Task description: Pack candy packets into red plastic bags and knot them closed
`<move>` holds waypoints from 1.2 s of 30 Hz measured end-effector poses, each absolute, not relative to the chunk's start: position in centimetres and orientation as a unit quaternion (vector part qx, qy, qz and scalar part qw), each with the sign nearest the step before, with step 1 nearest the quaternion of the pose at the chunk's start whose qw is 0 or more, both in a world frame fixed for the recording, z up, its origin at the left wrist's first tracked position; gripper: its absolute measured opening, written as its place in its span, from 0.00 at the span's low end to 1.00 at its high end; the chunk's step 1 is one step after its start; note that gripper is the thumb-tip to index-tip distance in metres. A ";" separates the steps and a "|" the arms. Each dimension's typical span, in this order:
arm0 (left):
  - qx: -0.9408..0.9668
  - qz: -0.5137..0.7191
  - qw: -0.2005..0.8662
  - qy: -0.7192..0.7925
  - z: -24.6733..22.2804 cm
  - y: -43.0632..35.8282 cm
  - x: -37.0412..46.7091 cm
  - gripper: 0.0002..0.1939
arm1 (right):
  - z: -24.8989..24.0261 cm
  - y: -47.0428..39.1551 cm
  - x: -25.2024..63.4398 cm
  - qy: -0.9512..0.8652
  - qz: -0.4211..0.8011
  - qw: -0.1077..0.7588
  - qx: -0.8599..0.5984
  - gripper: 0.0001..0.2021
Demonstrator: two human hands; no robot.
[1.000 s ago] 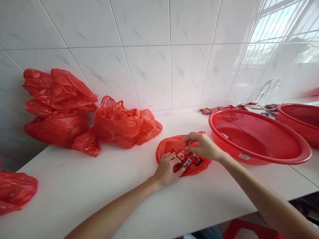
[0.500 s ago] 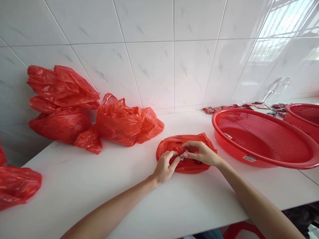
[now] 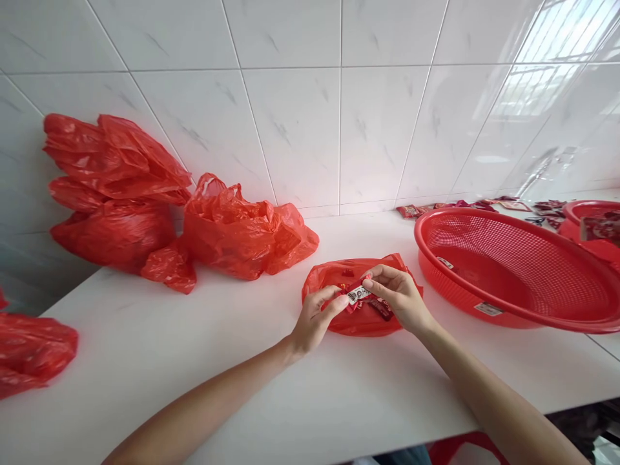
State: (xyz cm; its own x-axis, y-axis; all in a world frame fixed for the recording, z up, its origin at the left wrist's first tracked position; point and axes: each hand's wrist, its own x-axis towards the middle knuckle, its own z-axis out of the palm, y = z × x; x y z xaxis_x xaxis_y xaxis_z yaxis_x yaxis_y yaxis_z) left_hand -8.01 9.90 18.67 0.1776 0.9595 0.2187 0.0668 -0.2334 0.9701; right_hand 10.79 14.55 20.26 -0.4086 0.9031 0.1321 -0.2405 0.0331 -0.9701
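Between my two hands is a small wrapped packet, red with a white printed label and dark lettering. My left hand pinches its left end between thumb and fingers. At the other end, my right hand grips the red tip of the wrapper. Both hands are over an opened red plastic bag lying flat on the counter. Inside the bag are several more small red and dark wrapped packets, partly hidden by my hands.
A large red mesh basket stands to the right on the white counter. Filled red bags sit along the tiled wall at left. Small packets lie behind the basket. A second basket is at the far right.
My hands have spread slightly apart and lifted the packet, so its white label now shows more fully. At far right, a reddish item now appears by the second basket.
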 end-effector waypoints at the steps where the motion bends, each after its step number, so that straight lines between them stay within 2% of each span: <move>1: 0.616 0.477 0.466 0.419 18.8 9.8 -8.0 0.15 | 20.3 14.4 10.7 -0.563 0.614 0.465 -0.301 0.15; 7: 0.639 0.444 0.483 0.402 19.2 9.8 -8.0 0.12 | 20.5 14.2 10.7 -0.542 0.618 0.469 -0.323 0.16; 12: 0.660 0.421 0.499 0.370 19.7 9.9 -8.4 0.15 | 21.0 14.2 10.7 -0.512 0.681 0.434 -0.293 0.17; 16: 0.632 0.457 0.504 0.371 19.6 9.7 -8.0 0.17 | 21.2 14.2 10.9 -0.498 0.702 0.434 -0.267 0.15; 21: 0.594 0.498 0.505 0.381 19.5 9.6 -7.6 0.20 | 20.8 13.9 11.0 -0.553 0.669 0.424 -0.256 0.13; 29: 0.629 0.439 0.513 0.386 19.7 10.2 -8.5 0.13 | 21.2 13.5 10.9 -0.608 0.572 0.446 -0.324 0.19; 33: 0.617 0.452 0.499 0.407 20.5 11.0 -8.9 0.15 | 21.3 13.3 11.0 -0.703 0.480 0.409 -0.329 0.19; 36: 0.620 0.463 0.479 0.414 21.1 11.1 -8.8 0.15 | 21.1 13.1 10.9 -0.719 0.478 0.397 -0.312 0.16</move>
State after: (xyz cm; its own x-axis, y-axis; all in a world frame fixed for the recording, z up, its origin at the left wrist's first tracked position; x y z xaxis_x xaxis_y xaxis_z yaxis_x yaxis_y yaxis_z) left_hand -8.83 11.09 21.06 0.2283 0.9570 0.1789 0.0695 -0.1993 0.9775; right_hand 10.87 13.14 21.06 -0.4897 0.8280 0.2732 0.0687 0.3490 -0.9346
